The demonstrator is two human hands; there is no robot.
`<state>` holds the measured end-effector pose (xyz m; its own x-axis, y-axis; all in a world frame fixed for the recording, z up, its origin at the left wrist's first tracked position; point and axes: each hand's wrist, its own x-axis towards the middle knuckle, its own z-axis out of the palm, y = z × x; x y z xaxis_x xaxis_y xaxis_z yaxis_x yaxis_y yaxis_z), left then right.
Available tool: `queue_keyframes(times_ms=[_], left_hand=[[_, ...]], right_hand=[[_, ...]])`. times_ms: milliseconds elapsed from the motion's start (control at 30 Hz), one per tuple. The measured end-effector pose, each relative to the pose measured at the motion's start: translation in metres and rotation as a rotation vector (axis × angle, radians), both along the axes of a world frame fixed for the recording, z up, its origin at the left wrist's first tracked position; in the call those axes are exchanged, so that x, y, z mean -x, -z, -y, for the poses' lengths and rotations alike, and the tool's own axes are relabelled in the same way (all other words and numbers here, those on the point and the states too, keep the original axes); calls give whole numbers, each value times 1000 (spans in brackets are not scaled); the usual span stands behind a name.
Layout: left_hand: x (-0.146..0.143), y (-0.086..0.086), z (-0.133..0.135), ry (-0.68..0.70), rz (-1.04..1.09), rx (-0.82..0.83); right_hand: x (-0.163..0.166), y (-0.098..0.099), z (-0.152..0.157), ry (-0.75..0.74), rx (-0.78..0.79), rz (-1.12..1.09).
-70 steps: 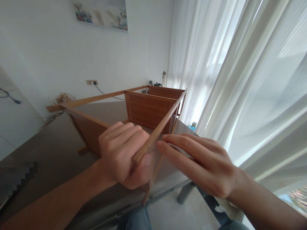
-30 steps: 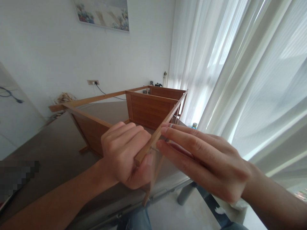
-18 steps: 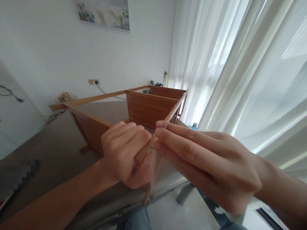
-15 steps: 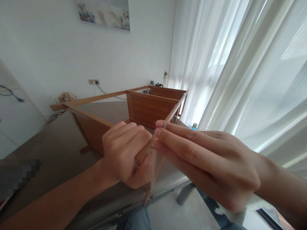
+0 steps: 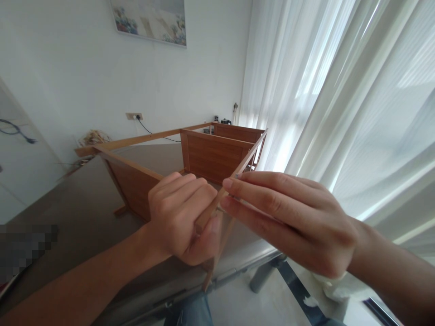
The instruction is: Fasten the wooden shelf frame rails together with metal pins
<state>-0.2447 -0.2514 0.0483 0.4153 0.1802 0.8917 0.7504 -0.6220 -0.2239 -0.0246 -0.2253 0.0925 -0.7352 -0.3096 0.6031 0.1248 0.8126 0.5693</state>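
A reddish-brown wooden shelf frame (image 5: 217, 156) lies on its side across the dark table. My left hand (image 5: 183, 217) is closed around the near end of its long rail (image 5: 208, 217), thumb underneath. At the rail's right side, my right hand (image 5: 288, 217) pinches a thin metal piece that looks like a hex key (image 5: 237, 175). Only small bits of the metal show between the fingers; the rest is hidden. The right fingertips are close to the rail, just right of my left knuckles.
The dark table (image 5: 81, 199) extends left and back under the frame. A wall socket (image 5: 134, 116) with a plugged-in black cord is behind it. White curtains (image 5: 326, 90) hang at the right. A table leg (image 5: 260, 278) stands below the near edge.
My right hand has shifted and turned slightly at the rail, its fingers covering more of the metal piece. My left hand keeps its hold; the view has moved a little.
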Motion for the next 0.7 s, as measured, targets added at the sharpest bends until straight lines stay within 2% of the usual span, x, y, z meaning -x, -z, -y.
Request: queue_keyframes(times_ms=[267, 700], left_hand=[[1, 2, -1, 2, 0, 9], [0, 2, -1, 3, 7, 8]], right_hand=[[-1, -1, 2, 51, -3, 19], [-3, 9, 1, 124, 0, -51]])
